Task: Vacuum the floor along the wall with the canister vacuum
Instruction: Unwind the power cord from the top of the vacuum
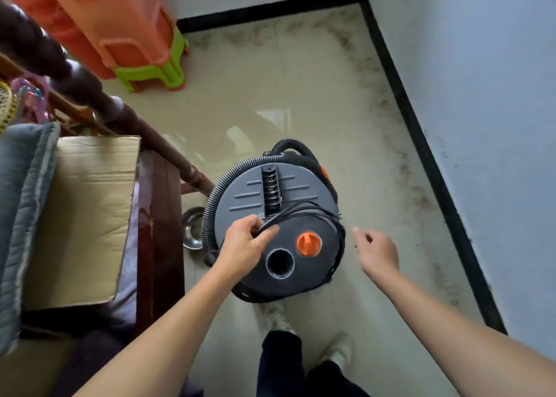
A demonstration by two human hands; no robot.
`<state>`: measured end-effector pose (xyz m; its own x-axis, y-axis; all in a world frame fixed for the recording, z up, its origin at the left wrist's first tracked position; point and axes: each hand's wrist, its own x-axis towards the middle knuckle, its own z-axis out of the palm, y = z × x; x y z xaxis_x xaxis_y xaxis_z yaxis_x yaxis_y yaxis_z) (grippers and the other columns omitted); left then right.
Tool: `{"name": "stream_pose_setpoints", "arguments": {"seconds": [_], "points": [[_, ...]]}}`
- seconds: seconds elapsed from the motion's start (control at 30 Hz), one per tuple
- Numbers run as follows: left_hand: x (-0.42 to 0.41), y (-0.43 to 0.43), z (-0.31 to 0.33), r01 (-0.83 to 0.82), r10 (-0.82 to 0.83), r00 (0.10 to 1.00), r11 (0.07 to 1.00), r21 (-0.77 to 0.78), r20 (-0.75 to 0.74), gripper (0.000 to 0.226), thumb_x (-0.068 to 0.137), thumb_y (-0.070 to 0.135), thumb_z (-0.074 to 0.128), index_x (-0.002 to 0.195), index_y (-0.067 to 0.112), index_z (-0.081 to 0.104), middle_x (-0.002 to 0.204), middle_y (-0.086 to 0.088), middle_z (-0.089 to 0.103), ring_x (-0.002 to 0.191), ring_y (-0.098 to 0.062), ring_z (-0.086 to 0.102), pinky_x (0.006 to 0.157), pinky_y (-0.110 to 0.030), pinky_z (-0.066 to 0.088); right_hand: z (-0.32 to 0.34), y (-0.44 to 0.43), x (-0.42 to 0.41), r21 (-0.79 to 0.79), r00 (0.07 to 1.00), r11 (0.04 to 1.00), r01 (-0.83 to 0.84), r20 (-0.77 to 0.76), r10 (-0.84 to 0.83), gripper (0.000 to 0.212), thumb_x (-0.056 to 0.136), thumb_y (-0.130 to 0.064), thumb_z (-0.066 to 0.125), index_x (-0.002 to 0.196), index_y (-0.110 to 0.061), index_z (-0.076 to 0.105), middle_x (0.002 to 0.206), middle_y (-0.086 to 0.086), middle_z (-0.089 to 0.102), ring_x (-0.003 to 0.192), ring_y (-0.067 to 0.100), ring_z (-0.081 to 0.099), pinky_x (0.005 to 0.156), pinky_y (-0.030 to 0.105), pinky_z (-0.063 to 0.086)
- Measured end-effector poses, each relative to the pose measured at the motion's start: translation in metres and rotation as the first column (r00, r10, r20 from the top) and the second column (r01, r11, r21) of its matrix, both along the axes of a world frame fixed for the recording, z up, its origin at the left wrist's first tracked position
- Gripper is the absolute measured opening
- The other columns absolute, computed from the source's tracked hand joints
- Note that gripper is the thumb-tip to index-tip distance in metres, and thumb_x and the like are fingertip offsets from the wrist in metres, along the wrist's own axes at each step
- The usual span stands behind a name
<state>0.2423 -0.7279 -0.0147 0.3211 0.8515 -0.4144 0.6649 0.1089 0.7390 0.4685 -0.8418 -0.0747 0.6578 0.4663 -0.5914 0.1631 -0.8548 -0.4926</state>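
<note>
The fingers (261, 234) of our left hand (245, 243) are curled round the black power cord (342, 240), pinching a loop of it where it lies wound over the lid of the canister vacuum (270, 192). Our right hand (377, 253) hovers just beside the canister, fingers loosely spread and holding nothing.

The vacuum stands upright on the tiled floor (301, 101), between the wooden bed frame (162, 216) and the wall (481, 95), with a band of dust lying along the black skirting (421, 143).

We judge the cord thin, limp and light. It should lift free loop by loop, though it may snag on the orange knob (309, 244) or the lid's edge. The ribbed hose (210, 210) wrapped around the canister's left side looks springy and will likely uncoil when freed. The body looks like hard plastic, bulky and fairly heavy, so we would not drag it by cord or hose. The arched carry handle (290, 145) on the far side looks like the place to grip it. The tiles look glossy, so the canister may slide easily.
</note>
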Motion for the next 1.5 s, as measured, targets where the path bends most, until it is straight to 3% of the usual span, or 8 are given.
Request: {"name": "stream_pose_setpoints", "arguments": {"seconds": [0.13, 0.27, 0.5, 0.73, 0.93, 1.13, 1.33, 1.5], "points": [[0.030, -0.034, 0.053, 0.117, -0.086, 0.986, 0.968, -0.222, 0.143, 0.041, 0.095, 0.038, 0.056, 0.068, 0.008, 0.056, 0.052, 0.004, 0.040, 0.049, -0.014, 0.035, 0.053, -0.029, 0.031, 0.050, 0.012, -0.002, -0.082, 0.615, 0.894, 0.439, -0.698, -0.366, 0.055, 0.100, -0.053, 0.041, 0.088, -0.005, 0.065, 0.077, 0.010, 0.073, 0.063, 0.019, 0.067, 0.049, 0.024, 0.045], [0.045, -0.040, 0.100, 0.227, -0.122, 0.950, 0.902, -0.367, 0.288, 0.033, 0.102, 0.027, 0.047, 0.076, 0.007, 0.053, 0.053, -0.001, 0.048, 0.045, -0.013, 0.035, 0.046, -0.023, 0.029, 0.097, 0.023, 0.010, -0.074, 0.315, 0.772, 0.632, -0.885, -0.343, 0.028, 0.099, -0.034, 0.055, 0.085, -0.011, 0.063, 0.059, 0.001, 0.066, 0.046, 0.012, 0.062, 0.041, 0.017, 0.046], [0.061, -0.031, 0.147, 0.019, 0.184, 0.907, 0.881, -0.473, 0.379, 0.023, 0.102, 0.014, 0.044, 0.085, 0.003, 0.056, 0.075, -0.014, 0.068, 0.063, -0.021, 0.067, 0.058, -0.029, 0.056, 0.160, 0.013, 0.043, 0.074, 0.546, 0.817, 0.572, -0.778, -0.312, 0.028, 0.099, -0.015, 0.056, 0.072, -0.011, 0.055, 0.042, -0.004, 0.057, 0.032, 0.005, 0.050, 0.034, 0.013, 0.041], [0.068, -0.016, 0.174, -0.217, 0.469, 0.805, 0.803, -0.556, 0.363, 0.028, 0.105, 0.015, 0.034, 0.082, 0.009, 0.048, 0.069, -0.013, 0.068, 0.058, -0.023, 0.065, 0.054, -0.031, 0.055, 0.196, -0.015, 0.092, 0.052, 0.473, 0.766, 0.641, -0.812, -0.341, 0.028, 0.103, -0.010, 0.038, 0.077, -0.017, 0.045, 0.033, -0.009, 0.031, 0.024, 0.002, 0.029, 0.027, 0.012, 0.022], [0.064, 0.000, 0.185, -0.294, 0.496, 0.808, 0.808, -0.510, 0.318, 0.023, 0.103, 0.009, 0.036, 0.086, 0.007, 0.051, 0.062, -0.004, 0.044, 0.043, -0.011, 0.036, 0.043, -0.022, 0.031, 0.223, -0.019, 0.133, 0.145, 0.702, 0.876, 0.460, -0.664, -0.259, 0.014, 0.102, -0.015, 0.042, 0.097, -0.012, 0.054, 0.045, -0.007, 0.030, 0.027, 0.001, 0.022, 0.027, 0.013, 0.013], [0.081, 0.022, 0.186, -0.340, 0.721, 0.633, 0.585, -0.737, 0.280, 0.022, 0.104, 0.010, 0.031, 0.085, 0.014, 0.042, 0.065, -0.002, 0.041, 0.036, -0.009, 0.037, 0.038, -0.018, 0.033, 0.240, 0.007, 0.120, 0.239, 0.910, 0.952, 0.192, -0.406, -0.082, 0.024, 0.100, -0.022, 0.052, 0.118, -0.008, 0.060, 0.070, 0.004, 0.054, 0.045, 0.008, 0.040, 0.037, 0.017, 0.027], [0.092, 0.048, 0.186, -0.320, 0.839, 0.470, 0.453, -0.832, 0.276, 0.019, 0.104, 0.008, 0.027, 0.098, 0.005, 0.045, 0.076, -0.008, 0.052, 0.051, -0.013, 0.046, 0.044, -0.024, 0.044, 0.202, 0.023, 0.036, 0.240, 0.755, 0.962, -0.131, -0.605, 0.253, 0.051, 0.091, -0.013, 0.058, 0.135, -0.037, 0.045, 0.121, 0.000, 0.068, 0.106, 0.012, 0.062, 0.076, 0.032, 0.045], [0.079, 0.065, 0.183, -0.283, 0.871, 0.400, 0.412, -0.866, 0.284, 0.028, 0.106, 0.014, 0.028, 0.111, -0.004, 0.048, 0.088, -0.017, 0.061, 0.074, -0.023, 0.061, 0.062, -0.032, 0.055, 0.162, 0.033, -0.030, 0.197, 0.689, 0.848, -0.492, -0.507, 0.517, 0.074, 0.077, -0.002, 0.076, 0.143, -0.019, 0.045, 0.128, 0.013, 0.062, 0.114, 0.022, 0.060, 0.104, 0.038, 0.047]]}}
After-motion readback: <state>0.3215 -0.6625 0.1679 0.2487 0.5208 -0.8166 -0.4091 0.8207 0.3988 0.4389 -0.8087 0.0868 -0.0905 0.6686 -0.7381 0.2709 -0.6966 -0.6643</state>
